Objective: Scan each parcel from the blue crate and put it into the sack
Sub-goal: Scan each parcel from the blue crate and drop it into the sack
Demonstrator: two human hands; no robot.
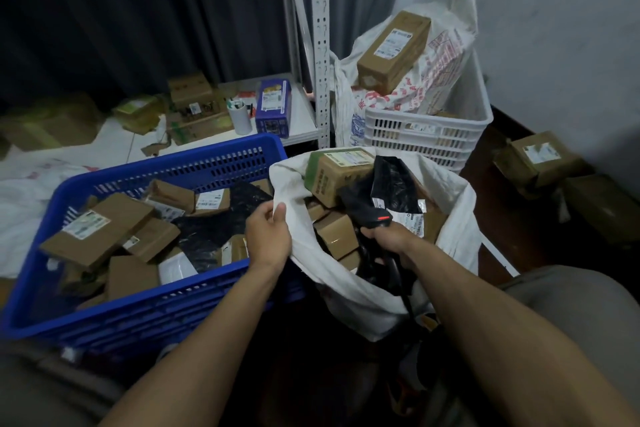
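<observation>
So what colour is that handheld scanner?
Black with a small red mark; the scanner in the right hand shows best in the head view.

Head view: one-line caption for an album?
Left hand grips the sack, right hand holds a scanner, beside the blue crate.

Near left: crate (221, 163), parcels (100, 229) heaped in it. Right of it, touching its side: sack (346, 284), mouth open, more parcels inside. Left hand (268, 236) pinches the sack's rim on the crate side; right hand (391, 239) is over the mouth, gripping a scanner (367, 215). Behind the sack: second crate (426, 128) holding a further bag (446, 55), a long box (394, 52) lying tilted on top. Behind the near crate: low shelf (301, 114) bearing boxes and a cup (240, 116). Far right, on the floor: loose boxes (536, 156).
</observation>
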